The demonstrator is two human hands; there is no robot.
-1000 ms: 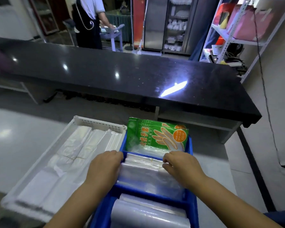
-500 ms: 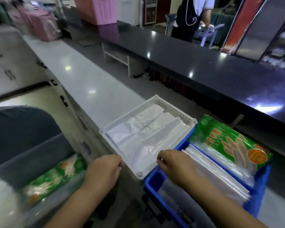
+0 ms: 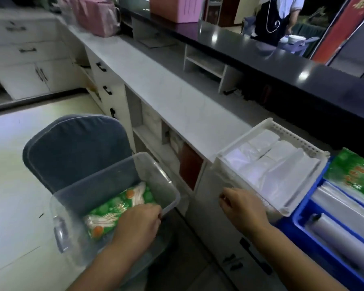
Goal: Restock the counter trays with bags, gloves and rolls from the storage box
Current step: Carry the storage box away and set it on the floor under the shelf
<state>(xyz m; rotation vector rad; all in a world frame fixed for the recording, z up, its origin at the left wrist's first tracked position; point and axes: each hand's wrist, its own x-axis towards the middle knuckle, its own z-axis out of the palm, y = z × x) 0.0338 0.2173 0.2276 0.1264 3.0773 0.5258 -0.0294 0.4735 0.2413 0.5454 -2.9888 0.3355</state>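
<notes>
A clear plastic storage box (image 3: 168, 181) sits on a grey-blue chair at the lower left, and a green pack of gloves (image 3: 114, 206) lies in it. My left hand (image 3: 139, 223) is down inside the box, with its fingers on the pack's near end; their grip is hidden. My right hand (image 3: 242, 206) hovers loosely curled and empty at the front corner of the white tray (image 3: 282, 131), which holds folded clear bags (image 3: 282, 166). To the right of it, a blue tray (image 3: 298, 225) holds another green glove pack (image 3: 353, 175), flat clear bags and a roll (image 3: 343, 240).
The grey-blue chair (image 3: 76, 148) stands against the white counter (image 3: 177, 91), which has drawers and open shelves below. A raised black countertop (image 3: 282, 59) runs behind it. Pink containers (image 3: 97, 15) stand at the far end. A person (image 3: 275, 15) stands beyond the black counter.
My view has swung left and down from the trays to the storage box. My left hand has left the blue tray and gone into the box. My right hand has drawn back to the white tray's corner.
</notes>
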